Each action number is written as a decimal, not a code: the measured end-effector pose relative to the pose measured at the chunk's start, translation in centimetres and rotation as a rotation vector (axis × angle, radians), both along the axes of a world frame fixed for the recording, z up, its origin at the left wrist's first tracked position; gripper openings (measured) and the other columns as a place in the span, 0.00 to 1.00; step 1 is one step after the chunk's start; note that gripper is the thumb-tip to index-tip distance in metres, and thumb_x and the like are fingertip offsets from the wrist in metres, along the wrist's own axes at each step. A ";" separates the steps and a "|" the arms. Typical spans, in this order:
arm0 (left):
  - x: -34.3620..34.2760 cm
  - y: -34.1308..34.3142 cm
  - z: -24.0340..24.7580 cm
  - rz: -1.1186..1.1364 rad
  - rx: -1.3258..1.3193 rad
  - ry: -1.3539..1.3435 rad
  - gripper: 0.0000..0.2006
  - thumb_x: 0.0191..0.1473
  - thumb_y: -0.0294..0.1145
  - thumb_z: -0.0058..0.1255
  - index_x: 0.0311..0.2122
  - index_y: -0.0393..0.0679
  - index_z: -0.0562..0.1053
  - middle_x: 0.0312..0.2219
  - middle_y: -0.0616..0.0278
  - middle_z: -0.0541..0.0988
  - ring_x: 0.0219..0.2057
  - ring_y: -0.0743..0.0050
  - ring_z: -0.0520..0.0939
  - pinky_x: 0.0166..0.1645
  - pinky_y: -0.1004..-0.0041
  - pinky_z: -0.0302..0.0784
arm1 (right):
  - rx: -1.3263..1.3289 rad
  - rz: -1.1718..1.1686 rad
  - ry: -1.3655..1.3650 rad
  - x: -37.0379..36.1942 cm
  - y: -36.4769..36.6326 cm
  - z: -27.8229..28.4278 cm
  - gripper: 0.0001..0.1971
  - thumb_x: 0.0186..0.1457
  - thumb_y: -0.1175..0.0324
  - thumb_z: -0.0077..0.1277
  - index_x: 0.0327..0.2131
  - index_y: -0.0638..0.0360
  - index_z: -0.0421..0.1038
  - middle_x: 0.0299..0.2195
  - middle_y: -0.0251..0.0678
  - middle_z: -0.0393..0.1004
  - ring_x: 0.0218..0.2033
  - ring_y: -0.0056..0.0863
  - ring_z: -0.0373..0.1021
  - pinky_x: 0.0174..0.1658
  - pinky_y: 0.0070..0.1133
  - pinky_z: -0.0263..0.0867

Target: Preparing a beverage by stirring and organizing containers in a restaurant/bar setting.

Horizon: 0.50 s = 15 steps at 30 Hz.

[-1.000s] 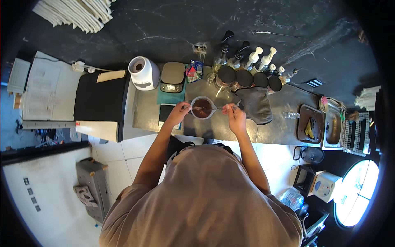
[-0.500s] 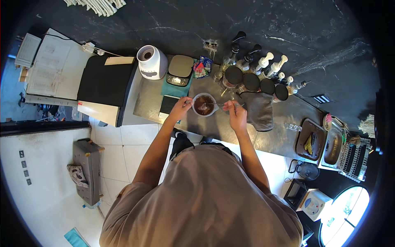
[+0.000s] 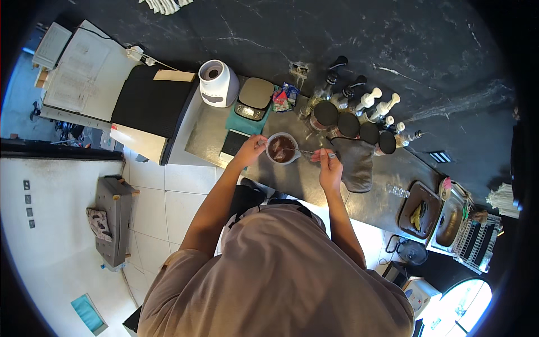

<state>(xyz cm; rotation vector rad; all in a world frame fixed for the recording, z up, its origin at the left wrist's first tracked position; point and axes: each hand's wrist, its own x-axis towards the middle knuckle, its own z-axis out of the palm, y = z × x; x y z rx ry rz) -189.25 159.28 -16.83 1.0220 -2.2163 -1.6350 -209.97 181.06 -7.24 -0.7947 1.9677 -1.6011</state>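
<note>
A pale round bowl (image 3: 270, 140) with brown liquid (image 3: 281, 147) in it stands near the counter's front edge. My left hand (image 3: 252, 150) pinches the left side of its rim. On the right, my right hand (image 3: 330, 164) is closed around the handle of a thin metal spoon (image 3: 306, 151), whose far end dips into the liquid and is hidden there. A dark grey cloth (image 3: 357, 165) lies just right of that hand. Left of the bowl, a flat device with a black-and-white face (image 3: 233, 144) rests partly on a teal cloth (image 3: 238, 122).
Behind the bowl are a digital scale (image 3: 256, 94), a white appliance base (image 3: 218, 84) and small colourful packets (image 3: 285, 98). Black-lidded jars (image 3: 324, 115) and pump bottles (image 3: 368, 100) line the wall. Farther right are a brown tray (image 3: 410, 216) and a sink (image 3: 449, 223).
The whole view has tilted and shifted slightly. My right hand sits a little farther from the bowl, with more of the spoon showing. The left hand keeps its hold on the rim.
</note>
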 end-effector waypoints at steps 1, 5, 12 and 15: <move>0.0 -0.1 -0.1 -0.011 0.029 -0.021 0.15 0.58 0.36 0.51 0.47 0.41 0.73 0.42 0.57 0.74 0.38 0.66 0.77 0.45 0.70 0.73 | -0.017 0.002 -0.002 -0.1 -0.3 0.0 0.15 0.67 0.66 0.43 0.34 0.69 0.74 0.27 0.39 0.79 0.29 0.23 0.76 0.36 0.21 0.71; -0.5 -0.1 0.8 -0.019 -0.047 -0.030 0.15 0.58 0.34 0.50 0.48 0.40 0.72 0.42 0.57 0.74 0.39 0.67 0.78 0.45 0.70 0.74 | -0.021 0.020 -0.004 -1.0 -0.6 0.0 0.15 0.67 0.66 0.43 0.35 0.69 0.74 0.27 0.39 0.79 0.28 0.23 0.76 0.36 0.21 0.71; -0.3 0.1 0.1 -0.002 -0.030 0.014 0.14 0.58 0.31 0.49 0.47 0.38 0.72 0.39 0.58 0.74 0.35 0.70 0.79 0.42 0.73 0.74 | -0.025 0.019 -0.053 -1.2 -0.5 0.8 0.14 0.67 0.67 0.44 0.35 0.69 0.73 0.27 0.39 0.79 0.29 0.23 0.76 0.37 0.21 0.71; -0.3 0.1 0.6 -0.012 0.042 0.026 0.14 0.57 0.30 0.49 0.48 0.38 0.72 0.39 0.58 0.74 0.35 0.72 0.79 0.42 0.74 0.74 | -0.047 0.000 -0.048 -1.1 -0.1 0.4 0.14 0.67 0.67 0.44 0.35 0.69 0.73 0.27 0.39 0.79 0.29 0.23 0.76 0.37 0.21 0.71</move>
